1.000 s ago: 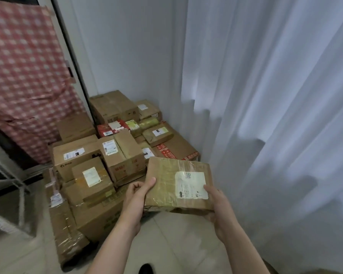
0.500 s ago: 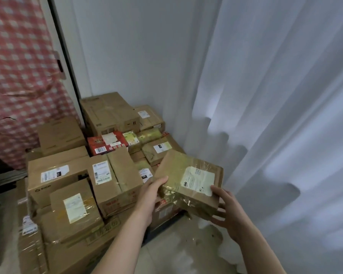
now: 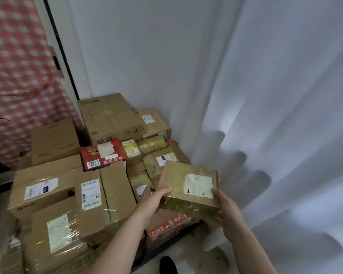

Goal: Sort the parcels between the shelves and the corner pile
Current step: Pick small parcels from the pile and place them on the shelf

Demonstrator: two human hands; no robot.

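Cardboard in both hands: I see the left hand (image 3: 151,202) with its thumb hooked over the near-left edge of the taped parcel (image 3: 178,182) and the right hand (image 3: 228,212) curled round its near-right corner — held tilted above the front right of the corner pile (image 3: 53,194). Farther back sit a red box (image 3: 103,155) and larger cartons against the wall — a white curtain (image 3: 285,115) hangs alongside.

Taped parcel (image 3: 188,186) in both hands' grip above corner pile (image 3: 99,175)
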